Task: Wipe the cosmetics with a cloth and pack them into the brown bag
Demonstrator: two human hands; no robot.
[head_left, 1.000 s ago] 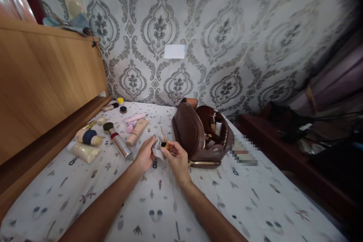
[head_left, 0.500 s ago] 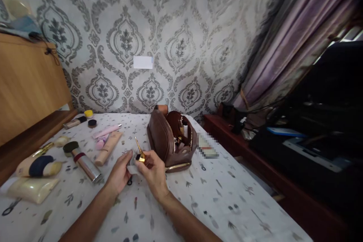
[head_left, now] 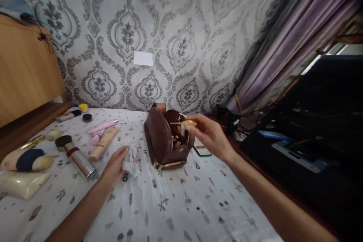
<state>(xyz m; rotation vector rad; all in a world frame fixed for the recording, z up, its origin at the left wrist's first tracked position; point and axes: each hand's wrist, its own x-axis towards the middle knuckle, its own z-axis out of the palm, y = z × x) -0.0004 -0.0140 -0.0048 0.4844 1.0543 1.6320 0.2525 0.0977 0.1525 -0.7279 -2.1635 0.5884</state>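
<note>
Patterned sheet [head_left: 147, 204]: white, printed with small plant motifs, spread beneath the goods
Left hand [head_left: 114, 165]: low over the sheet, thumb and fingers drawn together on a tissue
White tissue [head_left: 131, 163]: one piece, thin and crumpled, its free part extending to the right of the left hand
Cream tube [head_left: 24, 185]: lying flat at far left, beside a navy-banded tube [head_left: 30, 160]
Silver cylinder [head_left: 82, 162]: on its side, maroon ring, dark round end
Peach tube [head_left: 104, 143]: lying aslant, a pink tube [head_left: 102, 126] just beyond
Brown bag [head_left: 159, 138]: unzipped, upright on the sheet, small items inside, gold-toned zip along the front
Right hand [head_left: 211, 136]: at the right of the bag's mouth, fingertips in a narrow pinch on a gold-coloured piece
Gold-coloured piece [head_left: 189, 123]: slender stem pointing left, seen across the bag's opening; whether above or within it, cannot tell
Phone [head_left: 202, 150]: flat on the sheet, just right of the bag, partly behind the right hand
Lids: one black [head_left: 87, 117], one yellow [head_left: 83, 107], near each other towards the wall
Wall [head_left: 184, 49]: grey damask pattern, bearing a white card [head_left: 143, 58]
</note>
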